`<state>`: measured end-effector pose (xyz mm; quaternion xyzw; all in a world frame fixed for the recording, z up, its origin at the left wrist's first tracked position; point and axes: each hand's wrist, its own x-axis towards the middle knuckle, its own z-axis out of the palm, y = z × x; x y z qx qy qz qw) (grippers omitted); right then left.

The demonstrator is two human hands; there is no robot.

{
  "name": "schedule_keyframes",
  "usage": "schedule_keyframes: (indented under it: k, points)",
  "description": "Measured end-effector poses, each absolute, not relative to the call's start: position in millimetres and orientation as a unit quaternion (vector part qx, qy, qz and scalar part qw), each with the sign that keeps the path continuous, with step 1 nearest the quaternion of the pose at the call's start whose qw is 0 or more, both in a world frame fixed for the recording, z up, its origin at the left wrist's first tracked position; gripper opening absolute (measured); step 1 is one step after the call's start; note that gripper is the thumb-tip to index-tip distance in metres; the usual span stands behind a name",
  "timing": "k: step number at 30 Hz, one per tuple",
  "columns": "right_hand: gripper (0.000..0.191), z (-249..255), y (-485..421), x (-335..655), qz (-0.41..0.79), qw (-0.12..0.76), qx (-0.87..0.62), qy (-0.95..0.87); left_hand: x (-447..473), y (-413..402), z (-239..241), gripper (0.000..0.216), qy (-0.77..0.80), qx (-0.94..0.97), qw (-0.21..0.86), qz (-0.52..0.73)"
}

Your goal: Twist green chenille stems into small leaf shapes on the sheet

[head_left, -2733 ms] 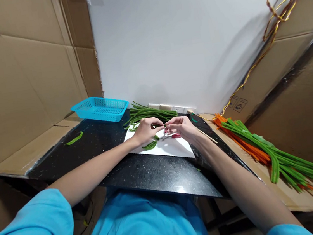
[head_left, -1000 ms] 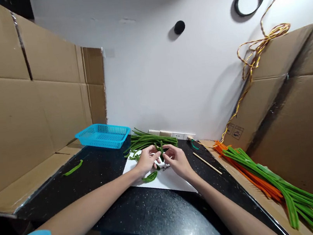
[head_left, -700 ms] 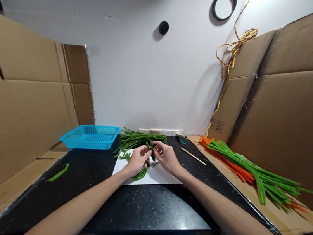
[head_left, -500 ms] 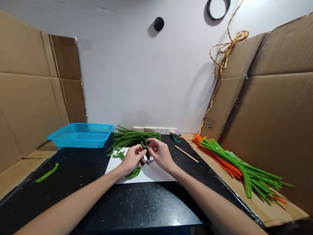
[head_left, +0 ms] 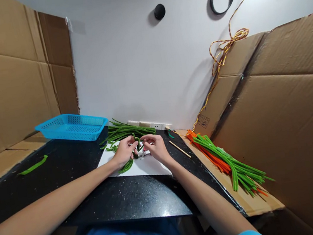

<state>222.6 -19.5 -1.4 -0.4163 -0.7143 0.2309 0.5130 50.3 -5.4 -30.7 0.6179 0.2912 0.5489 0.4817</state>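
Head view: black tabletop [head_left: 122,201] biggest, blue basket [head_left: 88,135] far left on it, white sheet [head_left: 152,167] before me, dark green bundle [head_left: 130,130] just beyond. Left hand [head_left: 125,152] pinches between thumb and fingers; right hand [head_left: 157,148] has fingertips right beside that pinch, can't tell if gripping. Red-handled tool [head_left: 144,156] below, on the sheet. Smallest: dark green stem [head_left: 136,138], bent, held above the sheet. Probably light, soft, bendy, not slippery, easier kinked than snapped; best taken by fingertips near the bend.
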Motion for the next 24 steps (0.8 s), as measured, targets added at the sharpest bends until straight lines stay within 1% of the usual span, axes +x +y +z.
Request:
schedule_keyframes:
  k: [5, 7, 12, 16, 19, 24]
  points:
    - [0.026, -2.3, -17.3, 225.1, 0.24, 0.507, -0.424, -0.712, 50.5, -2.9, -33.5, 0.044, 0.297, 0.614, 0.493, 0.54]
    - [0.025, -2.4, -16.6, 225.2, 0.266, 0.51, -0.419, -0.703, 50.4, -2.9, -33.2, 0.045, 0.293, 0.61, 0.506, 0.534]
    - [0.014, -3.4, -15.1, 224.3, 0.355, 0.524, -0.387, -0.671, 49.7, -5.7, -31.2, 0.047, 0.273, 0.605, 0.522, 0.536]
    - [0.021, -4.4, -14.0, 224.3, 0.377, 0.541, -0.361, -0.66, 49.6, -6.9, -30.4, 0.044, 0.299, 0.61, 0.502, 0.535]
    - [0.023, -4.5, -15.7, 223.5, 0.349, 0.533, -0.364, -0.679, 48.6, -6.1, -30.1, 0.04, 0.321, 0.617, 0.475, 0.539]
    - [0.025, -7.2, -21.3, 219.8, 0.213, 0.509, -0.384, -0.741, 44.4, -6.0, -28.7, 0.036, 0.332, 0.658, 0.432, 0.52]
